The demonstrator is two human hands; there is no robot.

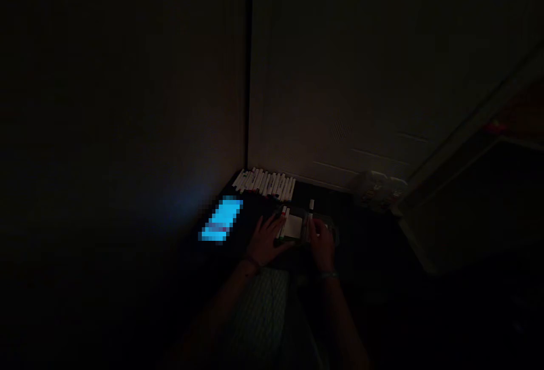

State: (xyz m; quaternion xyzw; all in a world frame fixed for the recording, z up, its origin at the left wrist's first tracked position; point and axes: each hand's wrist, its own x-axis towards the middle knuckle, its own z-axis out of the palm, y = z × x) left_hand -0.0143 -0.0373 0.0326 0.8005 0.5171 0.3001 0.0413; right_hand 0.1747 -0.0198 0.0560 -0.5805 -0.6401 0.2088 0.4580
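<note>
In the dim light a clear plastic case (335, 234) lies open on the dark table, with a pale card-like rectangle (293, 226) in its left part. Two white markers (284, 220) lie side by side along that part's left side. My left hand (264, 239) rests there with its fingers spread, touching the case's left side. My right hand (322, 243) is over the right part, its fingers curled round a white marker (310, 221). Just beyond those fingers is a short white piece (311, 204), maybe a cap. Darkness hides the finer details.
A row of several white markers (267, 183) lies along the wall at the back. To the left glows a blurred blue phone screen (221, 220). Clear plastic packaging (378, 190) stands at the back right. Walls close off the left and back.
</note>
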